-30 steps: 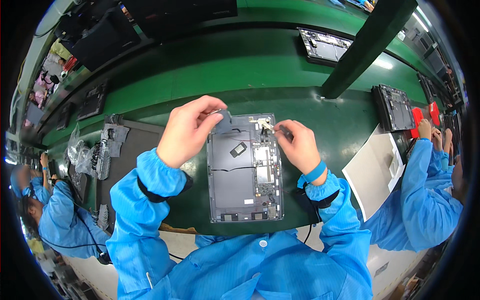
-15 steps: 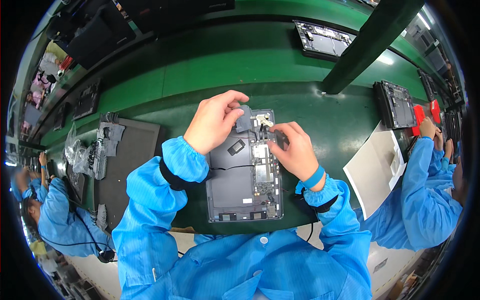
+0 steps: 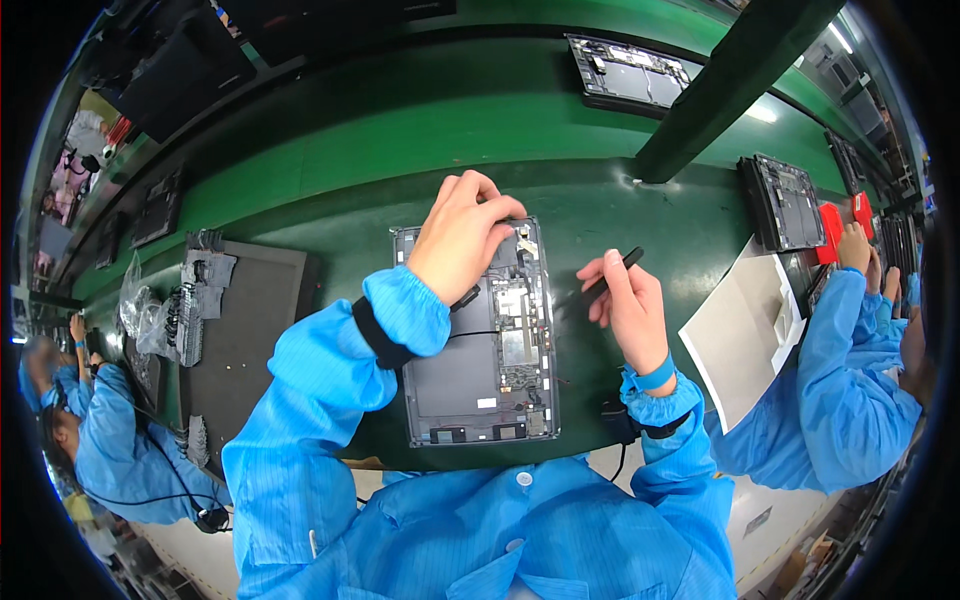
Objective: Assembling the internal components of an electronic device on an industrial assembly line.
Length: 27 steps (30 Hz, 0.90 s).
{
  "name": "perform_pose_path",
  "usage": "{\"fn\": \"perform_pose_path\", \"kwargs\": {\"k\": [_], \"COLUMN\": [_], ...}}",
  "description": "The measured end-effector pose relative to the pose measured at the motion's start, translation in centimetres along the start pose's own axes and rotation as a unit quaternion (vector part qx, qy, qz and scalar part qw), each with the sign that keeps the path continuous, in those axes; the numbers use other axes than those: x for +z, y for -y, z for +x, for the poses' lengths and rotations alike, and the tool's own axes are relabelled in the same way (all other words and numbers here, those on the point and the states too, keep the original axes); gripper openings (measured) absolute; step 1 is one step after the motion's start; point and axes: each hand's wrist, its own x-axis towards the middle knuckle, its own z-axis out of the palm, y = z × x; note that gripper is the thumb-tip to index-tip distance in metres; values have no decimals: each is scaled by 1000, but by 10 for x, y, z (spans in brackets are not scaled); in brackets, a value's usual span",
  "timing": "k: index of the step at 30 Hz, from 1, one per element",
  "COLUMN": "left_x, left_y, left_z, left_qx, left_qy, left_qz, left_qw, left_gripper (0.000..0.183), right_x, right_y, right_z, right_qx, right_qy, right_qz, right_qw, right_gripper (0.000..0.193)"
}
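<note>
An opened tablet-like device (image 3: pixel 450 385) lies in front of me with its circuit board (image 3: pixel 516 330) and a thin black cable exposed. My left hand (image 3: pixel 462 228) is over its upper part, fingers bent and pressed together at the top edge beside a pale metal bracket. What those fingers hold, if anything, is hidden beneath them. A small black part (image 3: pixel 466 298) shows partly under the left wrist. Right of the device, my right hand (image 3: pixel 632 305) is raised and closed round a slim black hand tool (image 3: pixel 633 257). The tool's lower end points toward the circuit board and is blurred.
A dark tray (image 3: pixel 250 350) with stacked grey pieces (image 3: pixel 212 285) and clear plastic wrap (image 3: pixel 150 315) sits left. At right are a white panel (image 3: pixel 735 335), stacked open devices (image 3: pixel 785 205) and a co-worker's hand (image 3: pixel 854 247) near red parts. A green post (image 3: pixel 735 90) rises beyond.
My right hand has moved off the circuit board to the right, the black tool now plainly visible. My left hand has shifted right over the top edge; the grey flat piece it held is out of sight.
</note>
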Motion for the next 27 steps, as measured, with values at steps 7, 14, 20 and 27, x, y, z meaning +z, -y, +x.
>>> {"fn": "perform_pose_path", "kwargs": {"k": [7, 14, 20, 27], "left_x": [2, 8, 11, 15], "left_y": [-19, -18, -21, -23], "left_z": [-35, -40, -40, -42], "left_qx": [-3, -8, -8, -7], "left_qy": [105, 139, 129, 108], "left_qz": [-50, -12, -4, -3], "left_qw": [993, 990, 992, 994], "left_gripper": [11, 11, 12, 11], "right_x": [9, 13, 11, 8], "right_y": [-35, -35, -38, -43], "right_z": [5, 8, 19, 22], "right_qx": [-17, -17, -10, 0], "right_qy": [13, 31, 41, 55], "right_qz": [213, 150, 122, 167], "right_qw": [977, 988, 992, 985], "right_gripper": [23, 20, 18, 16]}}
